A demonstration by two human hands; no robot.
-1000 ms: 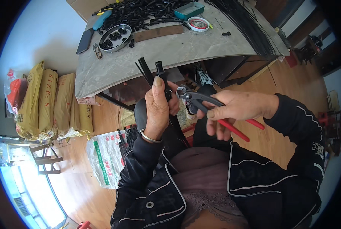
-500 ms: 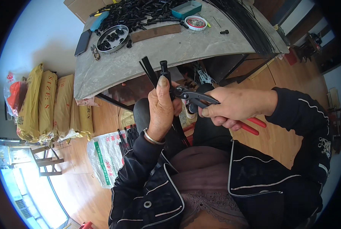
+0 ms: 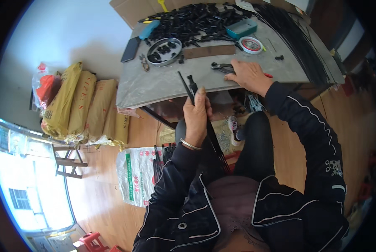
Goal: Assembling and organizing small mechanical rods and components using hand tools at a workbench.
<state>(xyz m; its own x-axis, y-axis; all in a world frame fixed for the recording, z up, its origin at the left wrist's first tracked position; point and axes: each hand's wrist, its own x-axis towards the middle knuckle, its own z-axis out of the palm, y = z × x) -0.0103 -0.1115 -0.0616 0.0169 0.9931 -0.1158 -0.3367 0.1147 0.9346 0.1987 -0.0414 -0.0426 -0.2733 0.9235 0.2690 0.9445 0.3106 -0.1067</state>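
Observation:
My left hand is closed around a bundle of thin black rods, held in front of the table's near edge. A dark rod end and a black capped plastic fitting stick up past my thumb. At the table's near edge, my right hand grips pliers with dark jaws and red handles. The jaws point left, close to the tabletop, and most of the handles are under my palm. A brown flat strip lies just beyond the pliers.
On the grey table are a heap of black plastic fittings, a round tin, a teal tray, a white round lid and long black rods. Stuffed yellow sacks stand left; a white sack lies on the floor.
My right hand has carried the pliers away from the fitting, forward and right onto the table. My left hand still holds the rods, and the head view has shifted.

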